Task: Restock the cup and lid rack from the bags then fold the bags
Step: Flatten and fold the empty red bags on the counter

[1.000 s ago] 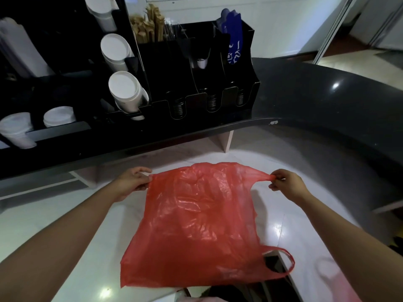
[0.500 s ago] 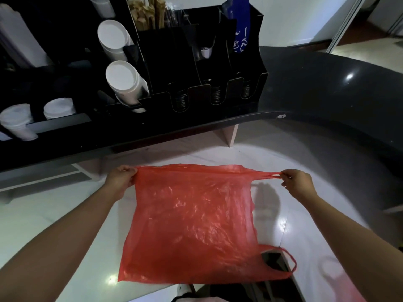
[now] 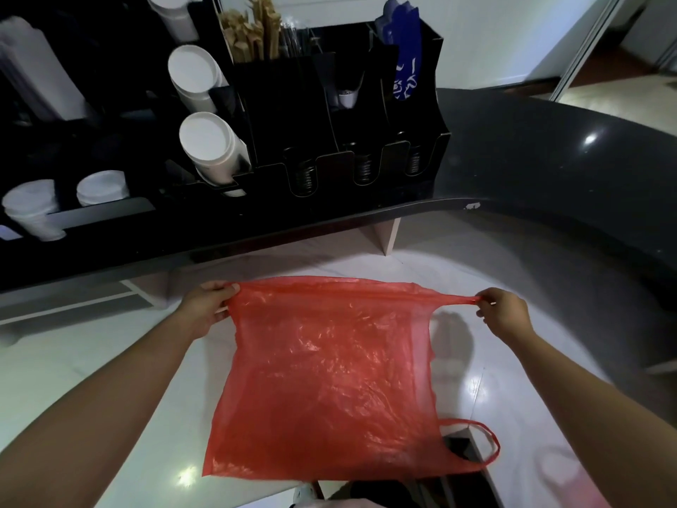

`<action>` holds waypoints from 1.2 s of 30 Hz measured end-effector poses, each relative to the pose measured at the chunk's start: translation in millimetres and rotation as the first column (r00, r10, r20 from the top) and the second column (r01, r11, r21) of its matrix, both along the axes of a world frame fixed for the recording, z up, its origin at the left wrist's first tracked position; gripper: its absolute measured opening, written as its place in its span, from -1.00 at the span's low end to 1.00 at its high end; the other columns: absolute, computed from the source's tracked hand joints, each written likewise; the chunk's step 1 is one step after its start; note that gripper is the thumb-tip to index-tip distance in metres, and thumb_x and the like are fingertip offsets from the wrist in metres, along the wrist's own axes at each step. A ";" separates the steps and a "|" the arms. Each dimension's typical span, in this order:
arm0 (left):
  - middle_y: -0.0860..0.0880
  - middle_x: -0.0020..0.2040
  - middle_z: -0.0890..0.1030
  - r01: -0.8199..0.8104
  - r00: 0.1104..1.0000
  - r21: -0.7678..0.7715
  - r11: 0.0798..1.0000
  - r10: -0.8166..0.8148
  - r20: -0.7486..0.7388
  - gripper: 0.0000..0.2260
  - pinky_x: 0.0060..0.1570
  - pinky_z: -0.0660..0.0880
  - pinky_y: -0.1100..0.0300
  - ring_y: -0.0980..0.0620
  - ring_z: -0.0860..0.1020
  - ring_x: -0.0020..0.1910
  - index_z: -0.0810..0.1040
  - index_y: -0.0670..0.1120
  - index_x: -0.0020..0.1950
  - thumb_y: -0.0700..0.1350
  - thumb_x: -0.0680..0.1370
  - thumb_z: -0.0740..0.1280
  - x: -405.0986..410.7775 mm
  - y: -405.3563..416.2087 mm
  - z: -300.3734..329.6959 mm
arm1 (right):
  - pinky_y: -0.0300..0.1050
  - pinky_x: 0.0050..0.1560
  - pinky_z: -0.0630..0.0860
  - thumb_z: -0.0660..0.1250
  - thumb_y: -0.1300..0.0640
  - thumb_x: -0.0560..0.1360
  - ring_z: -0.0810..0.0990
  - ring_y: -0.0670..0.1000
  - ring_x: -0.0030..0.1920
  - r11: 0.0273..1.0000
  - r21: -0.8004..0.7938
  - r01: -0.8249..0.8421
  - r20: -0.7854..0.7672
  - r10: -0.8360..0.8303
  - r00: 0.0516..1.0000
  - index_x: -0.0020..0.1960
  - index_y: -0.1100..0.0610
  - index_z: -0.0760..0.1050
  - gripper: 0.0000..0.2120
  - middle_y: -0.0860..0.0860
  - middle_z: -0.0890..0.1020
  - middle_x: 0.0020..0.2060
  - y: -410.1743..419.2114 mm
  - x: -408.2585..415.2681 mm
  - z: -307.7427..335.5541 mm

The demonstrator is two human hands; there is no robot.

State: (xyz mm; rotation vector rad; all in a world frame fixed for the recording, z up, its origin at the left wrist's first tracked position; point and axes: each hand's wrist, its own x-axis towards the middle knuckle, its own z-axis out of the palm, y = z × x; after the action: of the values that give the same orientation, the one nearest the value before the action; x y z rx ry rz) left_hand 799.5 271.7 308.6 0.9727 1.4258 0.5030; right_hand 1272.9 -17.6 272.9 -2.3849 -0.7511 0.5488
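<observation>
red plastic bag (image 3: 329, 375) held up in the air, stretched flat between both hands, in front of the dark surface (image 3: 531, 148) and above the pale glossy floor (image 3: 91, 379). left hand (image 3: 207, 306) gripping the bag's upper left corner, fingers curled over the top edge with the film bunched inside them. right hand (image 3: 503, 313) pinching the end of one handle loop, pulled out thin and taut between thumb and fingertips. top edge of the bag running nearly level from one hand to the other. body of the bag hanging down crinkled, translucent, lower edge near the bottom of the view. second handle loop (image 3: 472, 443) dangling free at the lower right corner, touched by neither hand.

behind, on the surface, a black rack (image 3: 366, 115) with several compartments. two stacks of white cups (image 3: 208, 141) lying tilted in its left slots, bases towards the camera. white lids (image 3: 102, 187) and another stack of white cups at the far left, lower down. wooden stirrers (image 3: 252, 31) standing upright in a rear compartment, blue packets (image 3: 404, 49) upright in the right one. coiled springs (image 3: 304, 176) visible in three front slots. small white speck on the rim of the surface to the right of the rack.
</observation>
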 end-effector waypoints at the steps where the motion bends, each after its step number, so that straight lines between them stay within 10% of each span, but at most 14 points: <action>1: -0.13 0.06 0.64 0.013 1.000 -0.016 1.000 -0.013 0.011 -0.81 0.05 0.56 0.02 -0.04 0.61 -0.01 0.58 -0.14 0.18 -0.20 0.58 0.43 -0.2 0.3 0.4 | -0.05 -0.14 0.61 0.26 0.28 0.58 0.68 -0.06 -0.26 1.000 -0.001 -0.003 0.005 0.003 1.000 -0.01 0.13 0.62 -0.83 0.07 0.70 -0.25 -0.2 0.9 0.9; 15: -0.16 0.07 0.72 0.128 0.976 -0.094 0.987 -0.108 0.189 -0.80 0.08 0.58 0.04 -0.12 0.70 0.06 0.64 -0.19 0.20 -0.16 0.61 0.37 -24.5 4.4 -19.2 | -0.24 -0.24 0.47 0.25 0.33 0.53 0.68 -0.01 -0.18 0.999 -0.024 0.032 -0.051 -0.034 0.998 0.01 0.14 0.63 -0.78 0.04 0.70 -0.26 1.6 -8.7 10.8; 29: -0.23 0.02 0.68 0.123 0.959 0.137 0.983 -0.082 -0.272 -0.85 0.07 0.55 -0.03 -0.09 0.64 -0.08 0.64 -0.22 0.09 -0.16 0.58 0.43 -55.6 21.5 -33.5 | -0.31 -0.45 0.38 0.35 0.26 0.55 0.62 -0.16 -0.40 0.995 -0.094 -0.016 -0.015 0.015 1.000 -0.13 0.13 0.65 -0.86 -0.04 0.66 -0.44 -4.0 -20.5 4.6; 33: -0.28 0.02 0.68 0.170 0.932 0.228 0.959 -0.081 -0.353 -0.84 0.03 0.58 -0.04 -0.17 0.63 -0.06 0.65 -0.21 0.07 -0.13 0.62 0.38 -39.0 19.0 -33.5 | -0.17 -0.26 0.51 0.30 0.33 0.55 0.67 0.02 -0.22 0.988 -0.154 -0.021 0.033 0.026 0.999 0.07 0.23 0.66 -0.82 0.07 0.70 -0.27 7.7 -22.0 5.0; 36: -0.17 -0.07 0.68 0.270 0.922 0.253 0.929 -0.174 -0.346 -0.90 0.02 0.58 -0.03 -0.16 0.65 -0.06 0.64 -0.11 -0.04 -0.11 0.62 0.39 -21.3 14.2 -24.8 | -0.01 0.03 0.53 0.28 0.33 0.52 0.58 0.23 0.16 0.908 -0.398 -0.130 0.090 0.180 0.979 0.52 0.08 0.33 -0.41 0.21 0.58 0.18 17.5 -26.7 19.2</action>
State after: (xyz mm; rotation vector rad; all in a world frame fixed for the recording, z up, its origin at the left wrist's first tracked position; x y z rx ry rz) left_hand 778.2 285.9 283.8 1.4970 1.5232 0.4069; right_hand 1246.2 -0.2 292.1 -2.7644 -0.9705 0.6727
